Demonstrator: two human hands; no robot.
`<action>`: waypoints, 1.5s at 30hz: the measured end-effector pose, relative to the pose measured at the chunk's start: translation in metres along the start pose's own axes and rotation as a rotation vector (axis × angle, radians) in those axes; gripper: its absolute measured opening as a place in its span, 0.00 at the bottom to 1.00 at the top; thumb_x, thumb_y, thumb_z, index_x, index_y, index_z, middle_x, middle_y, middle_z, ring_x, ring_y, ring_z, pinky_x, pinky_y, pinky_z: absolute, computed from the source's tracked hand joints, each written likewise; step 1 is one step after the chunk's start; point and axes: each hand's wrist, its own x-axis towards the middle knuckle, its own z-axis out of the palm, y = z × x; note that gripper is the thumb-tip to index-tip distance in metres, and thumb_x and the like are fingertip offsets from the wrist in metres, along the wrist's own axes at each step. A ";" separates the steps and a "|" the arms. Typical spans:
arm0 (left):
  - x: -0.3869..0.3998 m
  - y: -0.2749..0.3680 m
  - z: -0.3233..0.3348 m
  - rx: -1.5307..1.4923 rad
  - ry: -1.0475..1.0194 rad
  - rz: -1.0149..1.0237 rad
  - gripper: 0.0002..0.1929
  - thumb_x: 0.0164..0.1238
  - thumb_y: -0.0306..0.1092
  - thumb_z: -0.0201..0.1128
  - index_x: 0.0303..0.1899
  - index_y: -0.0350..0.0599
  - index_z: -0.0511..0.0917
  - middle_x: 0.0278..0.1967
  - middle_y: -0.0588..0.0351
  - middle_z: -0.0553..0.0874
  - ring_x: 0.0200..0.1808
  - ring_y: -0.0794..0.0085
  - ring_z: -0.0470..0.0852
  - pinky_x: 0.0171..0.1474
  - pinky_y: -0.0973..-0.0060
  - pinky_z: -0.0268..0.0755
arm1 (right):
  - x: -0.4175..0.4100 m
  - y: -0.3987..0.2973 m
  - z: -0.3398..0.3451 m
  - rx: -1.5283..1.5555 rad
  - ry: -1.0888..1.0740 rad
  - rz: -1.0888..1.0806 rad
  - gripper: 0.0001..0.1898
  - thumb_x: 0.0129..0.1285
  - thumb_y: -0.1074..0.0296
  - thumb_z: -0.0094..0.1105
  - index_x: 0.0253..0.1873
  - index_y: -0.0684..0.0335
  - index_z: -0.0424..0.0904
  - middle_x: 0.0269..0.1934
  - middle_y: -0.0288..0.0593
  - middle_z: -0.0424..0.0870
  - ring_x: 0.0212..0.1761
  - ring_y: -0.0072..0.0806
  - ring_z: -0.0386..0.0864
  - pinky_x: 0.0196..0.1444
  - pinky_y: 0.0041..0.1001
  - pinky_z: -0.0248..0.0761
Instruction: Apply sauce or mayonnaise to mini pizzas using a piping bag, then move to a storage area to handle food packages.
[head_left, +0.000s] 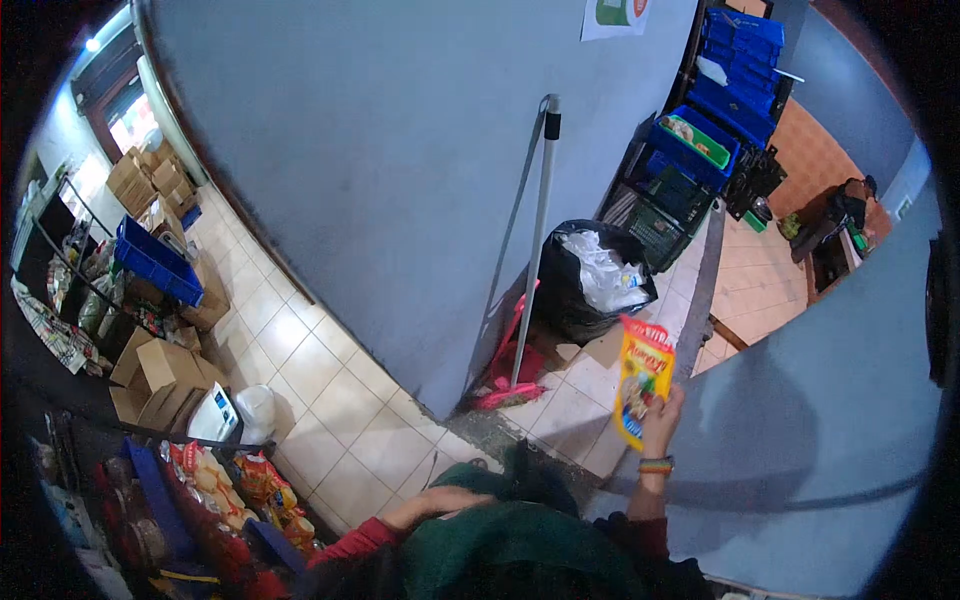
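My right hand (663, 414) grips the lower right edge of a yellow and red food packet (645, 379). The packet is held up in front of me, its printed face towards the camera. A striped bracelet (656, 466) circles that wrist. Lower down, my left hand (444, 504) lies against the dark green garment (502, 536) at my front. Its fingers are partly hidden, and I cannot make out whether they hold anything.
A broom (537, 240) leans on the grey wall (360, 165) beside a black rubbish bag (581, 315). Blue crates (739, 67) are stacked beyond. Packaged snacks (206, 480) fill a rack at lower left. Behind it stand an open cardboard box (169, 371) and a blue crate (157, 259).
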 end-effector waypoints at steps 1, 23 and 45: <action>0.002 -0.006 -0.004 -0.042 0.039 -0.087 0.31 0.66 0.59 0.35 0.58 0.46 0.65 0.51 0.44 0.76 0.56 0.56 0.71 0.59 0.67 0.58 | 0.024 -0.017 0.006 -0.007 0.031 -0.023 0.12 0.60 0.80 0.39 0.49 0.71 0.62 0.41 0.47 0.72 0.42 0.31 0.73 0.47 0.25 0.66; 0.000 -0.023 0.040 -1.316 0.531 0.013 0.17 0.63 0.48 0.51 0.43 0.46 0.78 0.31 0.68 0.76 0.26 0.87 0.69 0.24 0.83 0.61 | 0.114 0.063 0.226 -0.169 -1.145 -0.725 0.06 0.50 0.66 0.59 0.30 0.60 0.77 0.25 0.46 0.79 0.26 0.39 0.77 0.30 0.31 0.71; -0.251 -0.111 -0.075 -1.638 1.629 0.951 0.22 0.68 0.54 0.41 0.50 0.47 0.69 0.42 0.59 0.75 0.43 0.76 0.74 0.43 0.79 0.67 | -0.258 -0.398 0.370 0.665 -1.237 -0.693 0.16 0.59 0.66 0.53 0.50 0.67 0.70 0.45 0.49 0.76 0.50 0.39 0.72 0.51 0.34 0.64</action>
